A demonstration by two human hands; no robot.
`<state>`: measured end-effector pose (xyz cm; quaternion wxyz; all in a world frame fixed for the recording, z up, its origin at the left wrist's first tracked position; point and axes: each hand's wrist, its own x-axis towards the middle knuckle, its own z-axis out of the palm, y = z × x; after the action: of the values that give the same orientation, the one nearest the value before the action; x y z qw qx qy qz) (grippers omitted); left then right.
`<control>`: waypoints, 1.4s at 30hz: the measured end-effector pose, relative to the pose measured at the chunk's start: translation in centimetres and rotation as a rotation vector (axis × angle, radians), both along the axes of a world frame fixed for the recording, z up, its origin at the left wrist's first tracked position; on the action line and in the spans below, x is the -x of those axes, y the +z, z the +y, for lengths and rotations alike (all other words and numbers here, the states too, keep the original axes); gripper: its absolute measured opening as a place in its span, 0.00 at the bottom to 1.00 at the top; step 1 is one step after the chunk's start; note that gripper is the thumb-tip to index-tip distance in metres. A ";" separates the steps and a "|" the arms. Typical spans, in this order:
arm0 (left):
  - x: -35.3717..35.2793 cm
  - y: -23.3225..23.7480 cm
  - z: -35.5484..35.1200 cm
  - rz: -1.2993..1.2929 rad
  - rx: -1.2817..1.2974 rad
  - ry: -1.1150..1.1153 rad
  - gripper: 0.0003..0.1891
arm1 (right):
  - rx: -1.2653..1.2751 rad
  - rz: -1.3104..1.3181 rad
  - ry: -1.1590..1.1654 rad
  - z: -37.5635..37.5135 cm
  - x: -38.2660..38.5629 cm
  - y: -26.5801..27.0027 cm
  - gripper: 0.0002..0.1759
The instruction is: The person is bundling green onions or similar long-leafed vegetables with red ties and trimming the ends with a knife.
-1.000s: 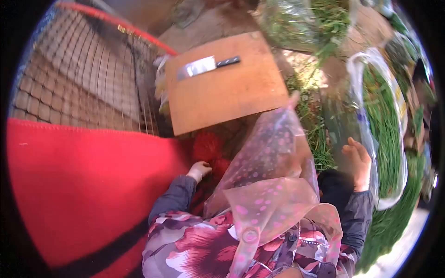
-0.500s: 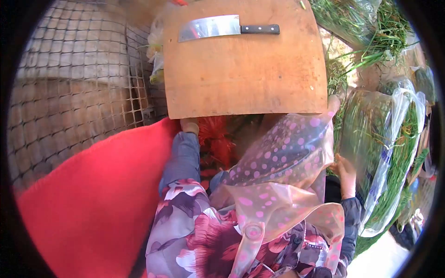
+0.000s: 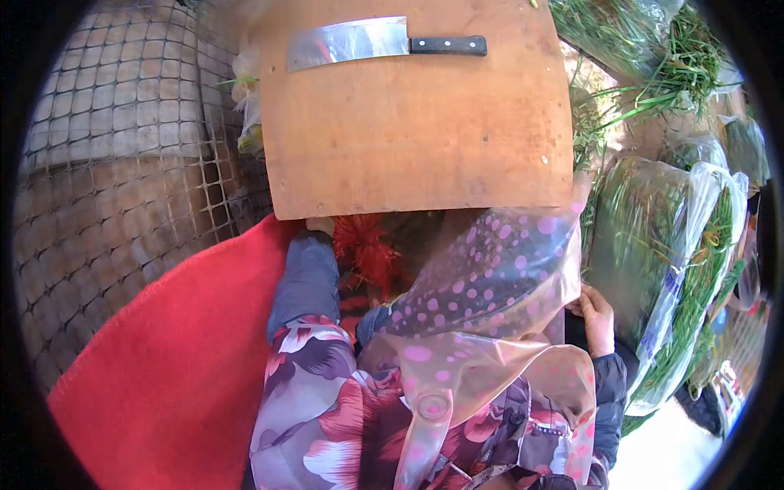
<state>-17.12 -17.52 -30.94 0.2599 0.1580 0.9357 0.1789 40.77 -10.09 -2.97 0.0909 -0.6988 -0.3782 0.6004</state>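
Note:
My left hand (image 3: 320,224) reaches under the near edge of a wooden cutting board (image 3: 416,131); only its wrist and knuckles show, beside a red tasselled bunch (image 3: 363,249). A cleaver (image 3: 351,42) with a black handle lies across the far side of the board. My right hand (image 3: 597,316) rests with curled fingers against the right edge of a clear pink-dotted plastic apron (image 3: 490,278), close to a plastic bag of green stalks (image 3: 653,245). The plastic hides its fingertips.
A red cloth (image 3: 180,359) covers the lower left. Wire mesh (image 3: 122,163) stands at the left, over brick paving. More bags and loose bunches of greens (image 3: 653,57) pile up at the upper right, and plastic bags (image 3: 249,106) are wedged left of the board.
The view has swung so that the board fills the top. My left hand has slid forward under the board's edge. My right hand has dropped from open in the air to the apron's edge.

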 end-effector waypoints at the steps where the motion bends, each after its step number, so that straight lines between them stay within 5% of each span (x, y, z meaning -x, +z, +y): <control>1: -0.1 -0.1 0.2 0.006 -0.005 -0.005 0.13 | 0.007 -0.004 0.004 -0.1 0.0 0.1 0.17; 7: -1.9 0.2 -0.2 -0.011 -0.006 -0.004 0.13 | -0.009 -0.073 0.072 -3.3 -0.9 0.5 0.16; 15: -1.1 1.9 -4.6 -0.003 -0.099 0.023 0.13 | 0.048 -0.035 -0.114 -6.2 -0.9 0.8 0.16; 18: -3.6 9.2 -8.3 -0.237 -0.142 0.005 0.13 | 0.039 -0.030 -0.083 -6.2 -0.7 0.8 0.16; 20: -7.3 21.4 -7.1 -0.835 -0.179 -0.296 0.05 | -0.002 0.007 -0.097 -6.3 -0.8 0.3 0.16; 23: -10.9 30.6 -3.2 -0.945 -0.302 -0.483 0.02 | -0.069 0.086 -0.142 -5.9 -1.4 0.5 0.16; 25: -12.1 34.0 1.9 -0.819 -0.772 -0.537 0.03 | -0.114 0.146 -0.159 -5.1 -1.5 0.9 0.16; 28: -12.8 32.7 11.7 -0.499 -0.732 -0.711 0.02 | -0.211 0.100 -0.109 -2.7 -1.5 3.7 0.17; 31: -12.0 23.9 22.4 -0.234 -0.599 -0.896 0.04 | -0.337 0.023 -0.067 -2.2 -3.5 6.3 0.17; 32: -11.4 21.3 24.8 -0.283 -0.442 -0.681 0.06 | -0.353 0.073 -0.156 -3.0 -4.3 6.8 0.17; 34: -7.0 15.4 28.4 -0.174 -0.556 -0.825 0.06 | -0.450 0.208 -0.385 -4.3 -5.6 7.3 0.16; 36: -7.8 16.9 29.6 -0.283 -0.521 -0.622 0.06 | -0.560 0.096 -0.457 -5.2 -8.6 9.7 0.16; 38: -5.7 15.4 31.8 -0.382 -0.613 -0.668 0.05 | -0.650 -0.130 -0.454 -6.3 -11.7 12.7 0.15; 42: -6.0 17.2 34.0 -0.341 -0.389 -0.565 0.06 | -0.758 -0.306 -0.650 -5.7 -19.0 14.2 0.13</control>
<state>-11.08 16.52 -13.75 0.4159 0.4239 0.7472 0.2983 59.76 -15.76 11.27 0.4628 -0.7780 -0.3415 0.2529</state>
